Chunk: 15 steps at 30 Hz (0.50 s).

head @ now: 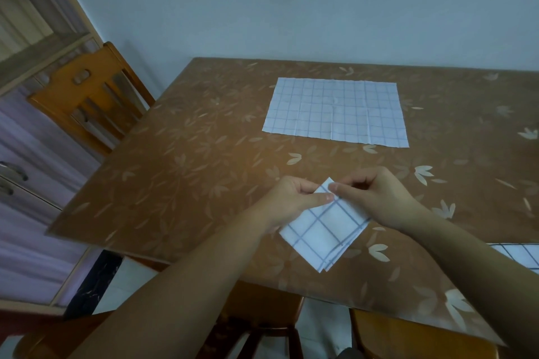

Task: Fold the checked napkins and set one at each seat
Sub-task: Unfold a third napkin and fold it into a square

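— Progress so far?

— Partial, by the look of it. Both hands sit at the lower middle of the frame with one folded napkin, a small layered square turned like a diamond on the table. The left hand and the right hand each pinch its top corner between thumb and fingers, fingertips nearly touching.

— Is that one finished?

— Probably close; the stacked edges show at its lower corner, so the folding seems done or nearly so. It has not been placed at a seat yet.

— And the others?

— A second napkin lies fully open and flat at the upper middle, well apart from the hands, not yet folded. A third checked cloth peeks in at the right edge; its state cannot be told.

— Seats?

— One chair stands at the upper left, more at the bottom. No napkin looks set at any.
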Motion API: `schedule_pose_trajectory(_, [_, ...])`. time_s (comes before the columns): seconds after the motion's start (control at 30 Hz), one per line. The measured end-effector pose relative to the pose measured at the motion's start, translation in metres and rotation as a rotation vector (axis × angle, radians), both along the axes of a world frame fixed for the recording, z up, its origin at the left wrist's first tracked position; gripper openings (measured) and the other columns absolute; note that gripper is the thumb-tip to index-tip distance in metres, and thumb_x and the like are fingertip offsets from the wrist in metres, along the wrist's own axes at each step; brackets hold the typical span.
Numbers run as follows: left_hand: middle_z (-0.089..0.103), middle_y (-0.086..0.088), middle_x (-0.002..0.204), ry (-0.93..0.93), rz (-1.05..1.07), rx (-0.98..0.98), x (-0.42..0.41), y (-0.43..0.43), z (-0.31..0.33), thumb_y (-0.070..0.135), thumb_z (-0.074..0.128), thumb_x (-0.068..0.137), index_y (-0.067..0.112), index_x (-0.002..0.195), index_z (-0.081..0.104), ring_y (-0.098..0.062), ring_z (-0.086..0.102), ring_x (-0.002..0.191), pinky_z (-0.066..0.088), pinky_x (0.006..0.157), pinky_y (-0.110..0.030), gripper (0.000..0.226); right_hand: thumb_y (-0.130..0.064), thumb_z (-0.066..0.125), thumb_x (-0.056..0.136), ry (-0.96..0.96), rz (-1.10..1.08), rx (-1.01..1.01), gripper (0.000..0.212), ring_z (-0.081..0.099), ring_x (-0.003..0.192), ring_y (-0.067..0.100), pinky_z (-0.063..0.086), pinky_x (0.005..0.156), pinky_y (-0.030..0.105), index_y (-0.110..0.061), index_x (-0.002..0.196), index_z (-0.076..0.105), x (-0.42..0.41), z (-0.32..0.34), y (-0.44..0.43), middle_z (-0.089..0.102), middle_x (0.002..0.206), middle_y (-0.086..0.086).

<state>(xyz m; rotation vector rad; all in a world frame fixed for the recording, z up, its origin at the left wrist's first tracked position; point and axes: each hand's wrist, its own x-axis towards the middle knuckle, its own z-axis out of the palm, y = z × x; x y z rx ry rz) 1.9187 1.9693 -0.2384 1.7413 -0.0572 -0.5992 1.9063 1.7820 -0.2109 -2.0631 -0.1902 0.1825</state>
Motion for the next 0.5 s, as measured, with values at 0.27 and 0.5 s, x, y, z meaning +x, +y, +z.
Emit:
schedule_pose_trajectory(0.27, [0.069,-0.018,0.083,-0.165,-0.059,0.113,-0.001,-0.004,-0.003,0.07,0.065,0.072,0.023,0.077,0.076,-0.019,0.06,0.086,0.051,0.086,-0.035,0.049,-0.027,0.058,0.094,-0.062,-0.044,-0.098,0.039,0.037,0.046,0.004,0.031,0.046,0.015,-0.018,0.056,0.055,-0.004,-0.006,0.007,0.046,0.047,-0.01])
schedule_pose_trajectory(0.5, [0.043,0.006,0.044,-0.277,-0.007,0.18,-0.004,-0.001,0.01,0.046,0.064,0.088,0.019,0.042,0.05,-0.017,0.048,0.051,0.046,0.062,-0.04,0.055,-0.027,0.06,0.093,-0.157,-0.134,-0.078,0.045,0.036,0.042,0.005,0.028,0.043,0.013,-0.025,0.048,0.053,-0.003,-0.003,0.007,0.043,0.042,-0.011])
